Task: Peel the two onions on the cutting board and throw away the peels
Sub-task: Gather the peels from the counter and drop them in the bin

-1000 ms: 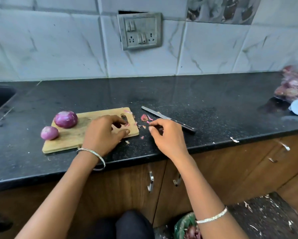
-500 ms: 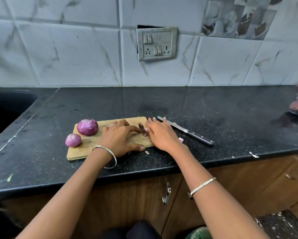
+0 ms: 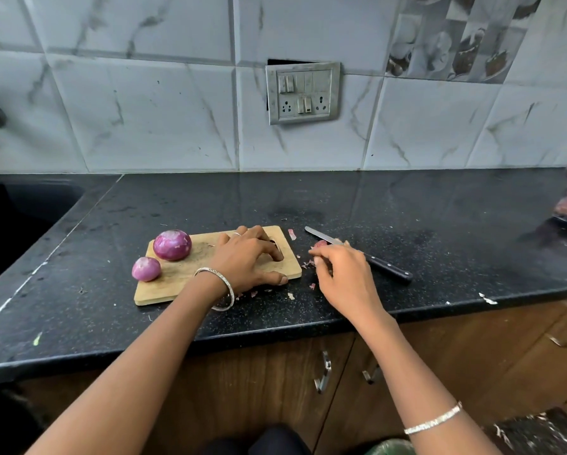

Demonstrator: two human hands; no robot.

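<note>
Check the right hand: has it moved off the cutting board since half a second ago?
Yes. The right hand has shifted right, off the cutting board edge, onto the countertop beside the knife.

I see two purple onions, the larger (image 3: 172, 245) and the smaller (image 3: 146, 268), both streaked with white, on a pale tan wooden board (image 3: 177, 284). My counter (image 3: 439, 205) is black with fine pale speckles. The wall tiles (image 3: 144, 119) are white with grey marble veins. The knife handle (image 3: 390, 270) is black.
</note>
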